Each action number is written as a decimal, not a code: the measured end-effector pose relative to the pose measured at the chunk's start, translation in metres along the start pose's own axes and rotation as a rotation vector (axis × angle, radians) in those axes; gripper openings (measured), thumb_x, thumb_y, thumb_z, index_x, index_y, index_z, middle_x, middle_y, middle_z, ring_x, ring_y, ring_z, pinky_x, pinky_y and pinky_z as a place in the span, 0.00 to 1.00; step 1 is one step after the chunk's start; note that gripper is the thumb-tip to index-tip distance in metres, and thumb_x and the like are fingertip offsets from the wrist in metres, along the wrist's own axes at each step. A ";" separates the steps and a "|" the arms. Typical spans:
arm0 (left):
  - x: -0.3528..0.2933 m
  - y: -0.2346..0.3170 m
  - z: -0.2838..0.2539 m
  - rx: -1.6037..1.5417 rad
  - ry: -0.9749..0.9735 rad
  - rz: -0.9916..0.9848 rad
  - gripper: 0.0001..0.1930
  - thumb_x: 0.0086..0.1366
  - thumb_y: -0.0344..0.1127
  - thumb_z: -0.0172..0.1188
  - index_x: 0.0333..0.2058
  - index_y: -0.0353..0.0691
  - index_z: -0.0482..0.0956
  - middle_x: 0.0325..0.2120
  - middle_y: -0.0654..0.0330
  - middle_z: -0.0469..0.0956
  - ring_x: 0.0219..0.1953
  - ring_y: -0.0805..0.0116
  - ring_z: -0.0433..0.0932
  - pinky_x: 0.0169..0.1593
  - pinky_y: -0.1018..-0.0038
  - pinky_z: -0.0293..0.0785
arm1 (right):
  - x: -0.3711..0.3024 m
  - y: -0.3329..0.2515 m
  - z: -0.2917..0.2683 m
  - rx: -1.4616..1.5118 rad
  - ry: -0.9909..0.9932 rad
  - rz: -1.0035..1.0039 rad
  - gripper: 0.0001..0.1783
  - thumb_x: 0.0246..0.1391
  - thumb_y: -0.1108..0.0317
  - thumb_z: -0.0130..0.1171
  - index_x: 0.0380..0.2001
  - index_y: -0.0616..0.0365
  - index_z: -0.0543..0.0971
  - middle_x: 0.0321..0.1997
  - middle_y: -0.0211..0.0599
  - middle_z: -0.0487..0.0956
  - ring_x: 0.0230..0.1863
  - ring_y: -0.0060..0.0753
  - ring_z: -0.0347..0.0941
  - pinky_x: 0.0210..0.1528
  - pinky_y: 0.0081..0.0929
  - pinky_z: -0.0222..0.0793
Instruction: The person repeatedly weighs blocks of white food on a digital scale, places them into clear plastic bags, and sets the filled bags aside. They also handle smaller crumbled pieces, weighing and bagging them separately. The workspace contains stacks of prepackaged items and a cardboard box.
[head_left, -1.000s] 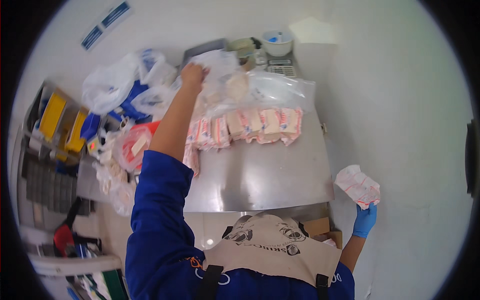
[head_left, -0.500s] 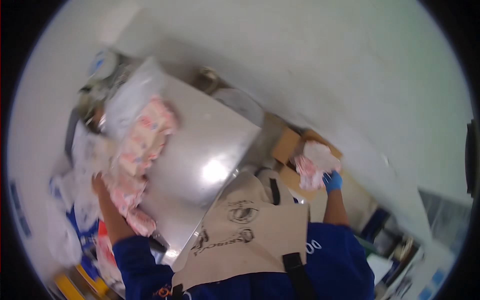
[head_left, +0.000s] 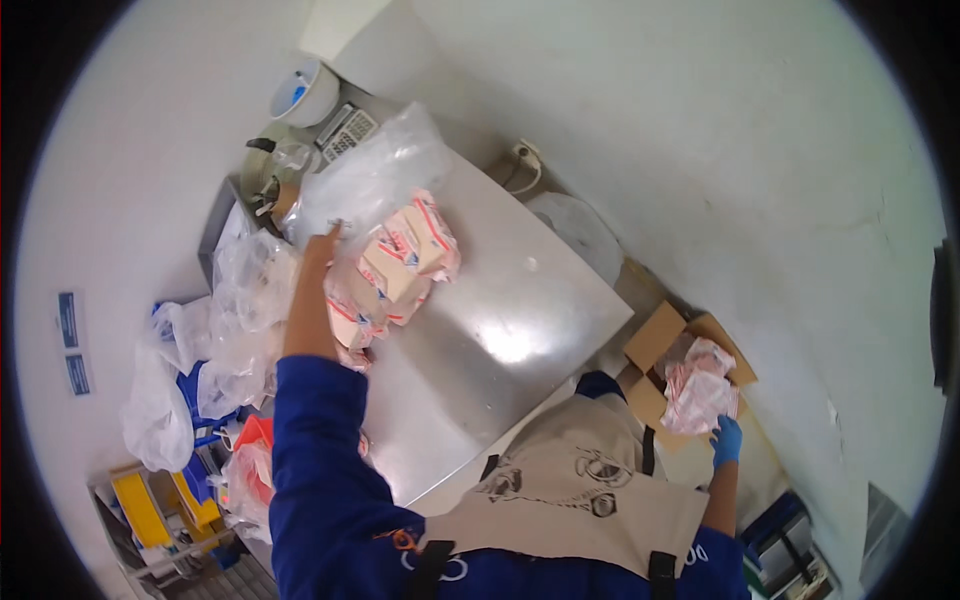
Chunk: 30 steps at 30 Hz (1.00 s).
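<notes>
My left hand [head_left: 324, 243], bare, reaches over the steel table to the lower edge of a clear plastic bag [head_left: 375, 180]. Its fingers are small and partly lost against the plastic, so their grip is unclear. Just right of it lie several pale blocks in red-and-white printed plastic [head_left: 405, 255], in a row running toward me. Off to the right, my right hand [head_left: 727, 441] wears a blue glove. It is closed on the near edge of a crumpled red-and-white plastic wrapper [head_left: 700, 388], which hangs at the mouth of an open cardboard box [head_left: 657, 338].
The steel table [head_left: 520, 310] fills the middle. At its far left corner are a white bowl [head_left: 308, 95] and a calculator [head_left: 347, 131]. Clear bags [head_left: 250, 285] heap along the left side. A yellow-fronted rack [head_left: 142, 508] stands lower left; a wall borders the right.
My view has swung left, so the scene sits further right. My left hand has moved up along the packs to the clear bag. My right hand still holds the wrapper by the box.
</notes>
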<state>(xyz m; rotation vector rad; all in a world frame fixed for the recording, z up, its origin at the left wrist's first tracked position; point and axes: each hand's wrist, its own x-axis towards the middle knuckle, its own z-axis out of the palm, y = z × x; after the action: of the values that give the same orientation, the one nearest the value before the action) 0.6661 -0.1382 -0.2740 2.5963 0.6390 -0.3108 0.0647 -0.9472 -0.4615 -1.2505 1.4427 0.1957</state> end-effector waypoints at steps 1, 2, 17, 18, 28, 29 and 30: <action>0.014 -0.018 0.010 0.201 0.048 0.054 0.27 0.61 0.57 0.62 0.48 0.40 0.81 0.44 0.49 0.83 0.48 0.46 0.80 0.52 0.60 0.76 | -0.009 -0.013 0.002 -0.103 0.005 -0.034 0.25 0.58 0.52 0.59 0.56 0.49 0.75 0.51 0.30 0.77 0.46 0.34 0.72 0.45 0.38 0.67; 0.021 -0.037 0.016 0.339 0.107 0.090 0.26 0.60 0.56 0.62 0.46 0.40 0.82 0.44 0.49 0.83 0.48 0.46 0.80 0.51 0.59 0.76 | -0.013 -0.026 0.003 -0.092 -0.014 -0.036 0.25 0.58 0.52 0.59 0.56 0.50 0.75 0.51 0.30 0.77 0.46 0.34 0.72 0.45 0.38 0.67; -0.259 0.077 -0.166 -0.303 0.442 0.817 0.10 0.65 0.26 0.53 0.44 0.34 0.76 0.64 0.51 0.68 0.67 0.57 0.64 0.67 0.64 0.58 | -0.185 -0.340 0.212 -0.207 -0.421 -1.019 0.18 0.63 0.65 0.56 0.53 0.60 0.78 0.51 0.32 0.79 0.51 0.25 0.74 0.54 0.27 0.69; -0.298 0.073 -0.182 -0.295 0.440 0.806 0.14 0.65 0.26 0.53 0.50 0.33 0.76 0.65 0.52 0.66 0.68 0.57 0.63 0.68 0.63 0.57 | -0.213 -0.355 0.248 -0.185 -0.574 -1.078 0.17 0.63 0.67 0.55 0.53 0.61 0.78 0.52 0.33 0.79 0.52 0.25 0.74 0.55 0.27 0.69; -0.591 -0.043 -0.216 -0.478 0.653 0.609 0.13 0.68 0.39 0.59 0.27 0.39 0.71 0.65 0.40 0.61 0.70 0.41 0.56 0.68 0.42 0.52 | -0.382 -0.223 0.514 -0.294 -1.861 0.034 0.21 0.64 0.61 0.55 0.58 0.58 0.74 0.55 0.38 0.77 0.54 0.32 0.75 0.56 0.37 0.71; -0.614 -0.061 -0.205 -0.470 0.691 0.581 0.14 0.68 0.40 0.60 0.27 0.39 0.71 0.64 0.39 0.61 0.70 0.40 0.56 0.68 0.42 0.52 | -0.389 -0.204 0.525 -0.303 -1.916 0.236 0.21 0.63 0.63 0.57 0.56 0.59 0.76 0.54 0.39 0.78 0.53 0.33 0.75 0.55 0.36 0.72; -0.635 -0.072 -0.192 -0.493 0.732 0.517 0.14 0.67 0.38 0.61 0.25 0.39 0.70 0.64 0.40 0.62 0.70 0.41 0.57 0.69 0.43 0.52 | -0.391 -0.190 0.529 -0.406 -2.045 0.192 0.20 0.62 0.64 0.58 0.55 0.62 0.76 0.51 0.39 0.79 0.50 0.33 0.76 0.53 0.35 0.73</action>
<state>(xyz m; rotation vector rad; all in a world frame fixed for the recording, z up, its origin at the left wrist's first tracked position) 0.1010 -0.2347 0.0673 2.2244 0.1897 0.8778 0.4457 -0.4287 -0.2270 -0.5408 -0.3303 1.4240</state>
